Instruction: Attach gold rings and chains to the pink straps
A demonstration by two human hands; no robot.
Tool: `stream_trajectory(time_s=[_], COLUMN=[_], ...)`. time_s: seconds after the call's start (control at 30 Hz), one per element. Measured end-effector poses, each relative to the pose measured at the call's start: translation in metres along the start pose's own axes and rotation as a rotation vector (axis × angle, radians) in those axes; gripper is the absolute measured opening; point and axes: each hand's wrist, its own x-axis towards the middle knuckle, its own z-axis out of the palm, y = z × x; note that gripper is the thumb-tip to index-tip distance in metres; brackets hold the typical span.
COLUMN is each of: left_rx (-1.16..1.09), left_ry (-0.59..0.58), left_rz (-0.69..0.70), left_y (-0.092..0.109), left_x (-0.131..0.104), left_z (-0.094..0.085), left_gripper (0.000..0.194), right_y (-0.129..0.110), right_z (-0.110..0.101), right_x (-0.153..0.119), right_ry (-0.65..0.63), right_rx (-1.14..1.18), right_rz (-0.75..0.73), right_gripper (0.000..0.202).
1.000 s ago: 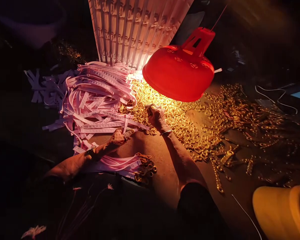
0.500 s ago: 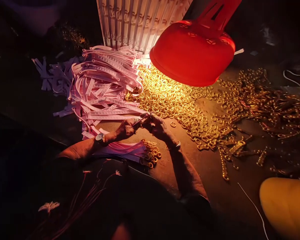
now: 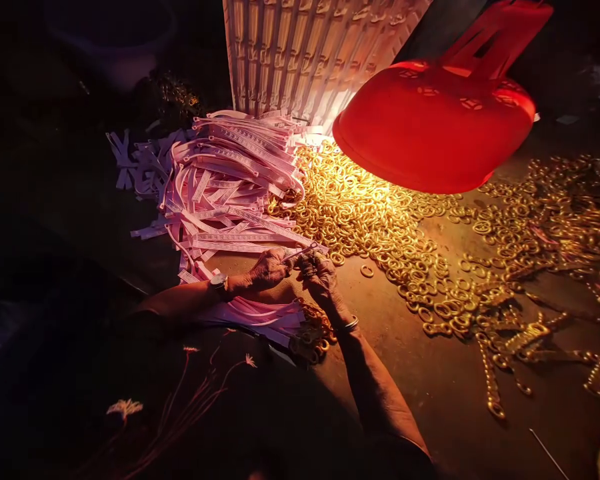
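My left hand, with a watch on the wrist, is closed on a thin metal tool that points right. Close against it, my right hand has its fingers pinched together near the tool's tip; what they hold is too small and dark to name. Behind and left of the hands lies a heap of pink strips. A large pile of gold rings spreads behind and to the right. Below my hands, a bundle of pink strips ends in gold rings.
A red lamp shade hangs low over the ring pile. Behind the strips stands a ribbed panel. Gold chain-like pieces lie at the right, with a thin white rod near the lower right edge.
The view has shifted, so most things appear farther right and lower. My hands remain close together, and the tool now points more level to the right. The yellow object at lower right is mostly out of view.
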Motion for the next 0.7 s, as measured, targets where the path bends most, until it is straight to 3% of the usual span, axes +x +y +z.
stream_trajectory(time_s=[0.1,0.23,0.33,0.43,0.5,0.6,0.7], left_rx=[-0.023,-0.179,-0.238,-0.22,-0.192,-0.156,-0.148], left_ry=[-0.04,-0.063,-0.059,-0.028,-0.016,-0.011,-0.028], left_rz=[0.029,-0.1,-0.32,-0.571,-0.65,-0.664,-0.557], left_y=[0.005,0.014,0.017,0.02,0.022,0.021,0.017], left_x=[-0.001,-0.006,-0.008,-0.008,-0.008,-0.01,-0.016], left_z=[0.001,0.002,0.003,0.005,0.006,0.008,0.006], left_gripper=[0.024,0.02,0.009,0.01,0.016,0.019,0.023], right_y=[-0.001,0.002,0.007,0.013,0.015,0.016,0.014], right_z=[0.001,0.003,0.006,0.007,0.007,0.004,0.002], right_x=[-0.001,-0.004,-0.007,-0.014,-0.019,-0.025,-0.028], right_ry=[-0.024,0.091,0.169,0.121,0.078,0.027,-0.029], right_rx=[-0.084,-0.298,-0.492,-0.636,-0.699,-0.754,-0.722], right_rz=[-0.06,-0.25,-0.421,-0.493,-0.525,-0.591,-0.608], right_gripper=[0.035,0.022,0.016,0.016,0.014,0.012,0.012])
